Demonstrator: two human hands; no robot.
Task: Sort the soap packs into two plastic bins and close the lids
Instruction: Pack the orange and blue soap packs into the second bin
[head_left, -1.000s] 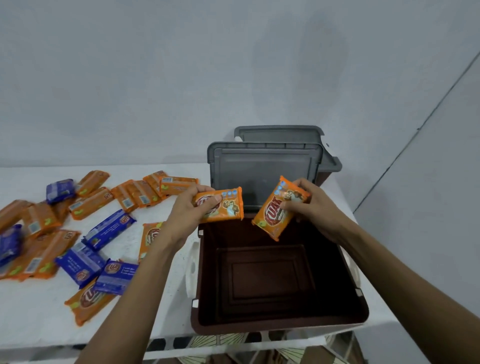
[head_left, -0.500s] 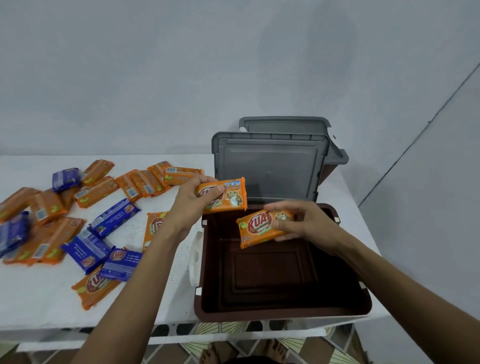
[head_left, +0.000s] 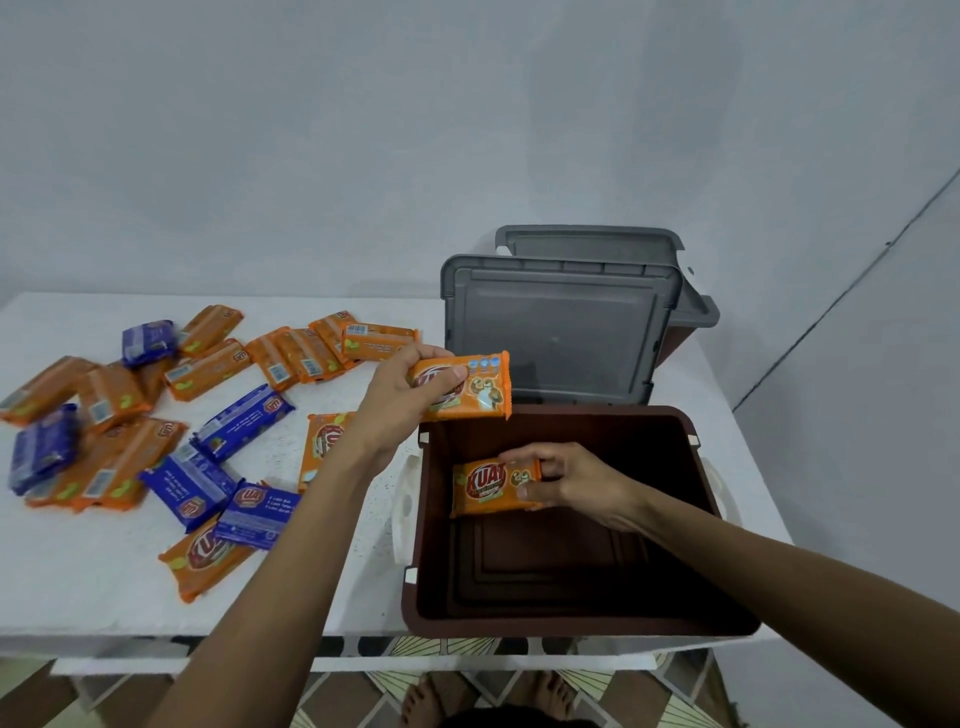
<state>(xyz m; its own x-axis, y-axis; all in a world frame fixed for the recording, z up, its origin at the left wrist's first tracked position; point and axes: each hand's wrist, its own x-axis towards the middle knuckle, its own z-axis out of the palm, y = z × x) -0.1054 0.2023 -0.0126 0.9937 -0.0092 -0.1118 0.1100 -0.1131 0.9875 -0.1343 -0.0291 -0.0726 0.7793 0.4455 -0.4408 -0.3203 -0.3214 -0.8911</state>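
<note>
The left hand (head_left: 410, 395) grips an orange soap pack (head_left: 467, 387) by its left end, thumb across the printed face and fingers curled behind. It holds the pack level in the air above the far left corner of the open brown bin (head_left: 571, 627).

Below and to the right of it, the right hand (head_left: 576, 483) reaches down inside the same bin. It pinches a second orange pack (head_left: 480, 488) at its right end, between the thumb and the curled fingers. This pack lies label up close to the bin's left wall; it seems to sit low in the bin, but whether it touches the bottom is hard to tell.

The bin's grey lid (head_left: 558, 338) stands upright beyond both hands. Behind it another grey lid (head_left: 587, 244) shows, with a brown corner of a second bin (head_left: 675, 343) beneath it, mostly hidden.

To the left of the left hand, loose orange packs (head_left: 208, 371) and blue packs (head_left: 241, 415) lie scattered and overlapping on the white table (head_left: 78, 597). One more orange pack (head_left: 322, 447) lies partly under the left wrist. Bare feet (head_left: 426, 701) show on a patterned floor near the person.
</note>
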